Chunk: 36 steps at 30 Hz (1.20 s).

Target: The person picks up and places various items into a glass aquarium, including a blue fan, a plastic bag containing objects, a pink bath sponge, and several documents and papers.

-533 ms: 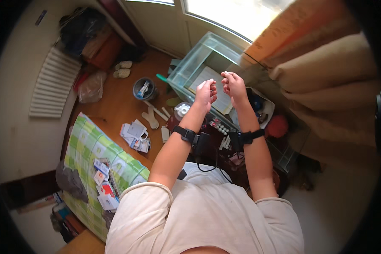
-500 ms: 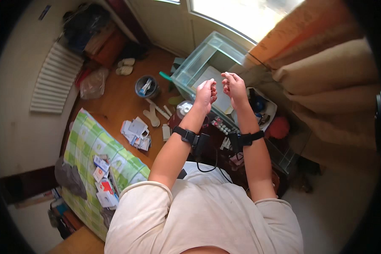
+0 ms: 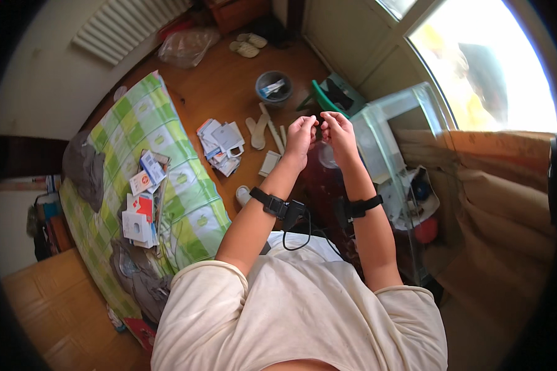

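Observation:
Both my arms reach out in front of me, each with a black strap and a small black box on the forearm. My left hand [image 3: 301, 137] is closed, thumb and fingers curled together. Close beside it, my right hand [image 3: 339, 134] is closed too, its fingertips facing those of the left across a narrow gap. Whatever sits between the fingers, if anything, is too small or hidden to make out. Behind the right hand stands a clear glass tank [image 3: 377, 133]. A green stool-like thing [image 3: 325, 101] shows just beyond the hands.
To the left, a bed with a green checked cover [image 3: 187, 185] holds several small boxes [image 3: 143, 207]. On the wooden floor lie a pile of flattened cartons [image 3: 221, 143], a slipper [image 3: 258, 131] and a bucket [image 3: 273, 89]. A brown curtain [image 3: 495, 204] hangs at right.
My view has swung to the right, so the bed and floor show more fully. My hands stay close together, and their fingers look more tightly curled.

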Each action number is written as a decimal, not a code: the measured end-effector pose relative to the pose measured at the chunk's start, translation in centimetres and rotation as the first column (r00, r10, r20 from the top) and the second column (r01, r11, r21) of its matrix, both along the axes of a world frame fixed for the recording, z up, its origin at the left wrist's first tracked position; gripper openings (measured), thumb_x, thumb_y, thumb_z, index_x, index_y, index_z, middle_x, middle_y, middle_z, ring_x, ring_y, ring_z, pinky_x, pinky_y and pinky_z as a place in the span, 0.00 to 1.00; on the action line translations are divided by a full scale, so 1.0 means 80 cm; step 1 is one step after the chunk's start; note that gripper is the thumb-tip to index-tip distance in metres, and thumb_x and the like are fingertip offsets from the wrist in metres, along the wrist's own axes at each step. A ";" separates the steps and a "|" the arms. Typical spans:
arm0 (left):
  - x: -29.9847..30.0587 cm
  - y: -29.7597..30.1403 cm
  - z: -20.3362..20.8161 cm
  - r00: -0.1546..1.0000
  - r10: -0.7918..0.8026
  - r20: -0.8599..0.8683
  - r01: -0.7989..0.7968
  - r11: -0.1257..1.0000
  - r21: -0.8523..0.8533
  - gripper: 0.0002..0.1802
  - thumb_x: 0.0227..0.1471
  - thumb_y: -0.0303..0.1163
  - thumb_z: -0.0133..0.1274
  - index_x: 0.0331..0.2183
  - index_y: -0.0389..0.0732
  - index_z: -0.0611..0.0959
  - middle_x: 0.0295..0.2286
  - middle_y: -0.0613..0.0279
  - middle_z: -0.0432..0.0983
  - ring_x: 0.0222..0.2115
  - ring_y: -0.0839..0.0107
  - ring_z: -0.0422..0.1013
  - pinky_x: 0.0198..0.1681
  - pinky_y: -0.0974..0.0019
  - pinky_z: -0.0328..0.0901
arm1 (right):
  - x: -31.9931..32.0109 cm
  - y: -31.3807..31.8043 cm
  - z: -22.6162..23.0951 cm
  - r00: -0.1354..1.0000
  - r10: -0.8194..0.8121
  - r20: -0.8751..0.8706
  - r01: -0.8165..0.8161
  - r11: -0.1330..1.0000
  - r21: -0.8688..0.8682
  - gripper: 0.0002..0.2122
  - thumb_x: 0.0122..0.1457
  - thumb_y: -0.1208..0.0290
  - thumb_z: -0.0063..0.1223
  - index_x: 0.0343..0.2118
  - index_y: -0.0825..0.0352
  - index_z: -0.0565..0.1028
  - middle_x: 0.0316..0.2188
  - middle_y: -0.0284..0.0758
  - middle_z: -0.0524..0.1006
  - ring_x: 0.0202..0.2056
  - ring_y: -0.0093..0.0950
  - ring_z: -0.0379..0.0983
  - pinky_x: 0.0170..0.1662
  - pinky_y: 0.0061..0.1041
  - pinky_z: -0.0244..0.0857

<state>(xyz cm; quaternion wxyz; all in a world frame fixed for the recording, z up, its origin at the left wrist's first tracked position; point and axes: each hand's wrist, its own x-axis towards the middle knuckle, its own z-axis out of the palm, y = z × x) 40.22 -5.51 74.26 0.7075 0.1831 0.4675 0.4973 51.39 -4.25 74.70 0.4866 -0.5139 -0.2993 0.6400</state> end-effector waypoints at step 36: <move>-0.411 -0.040 -0.409 0.732 0.681 0.016 -0.533 0.588 -0.608 0.08 0.46 0.36 0.49 0.29 0.44 0.72 0.21 0.67 0.69 0.21 0.77 0.66 0.24 0.71 0.60 | -0.394 0.098 -0.401 0.736 0.649 0.193 -0.481 0.701 -0.526 0.08 0.54 0.68 0.45 0.30 0.68 0.66 0.22 0.31 0.68 0.17 0.21 0.63 0.20 0.18 0.59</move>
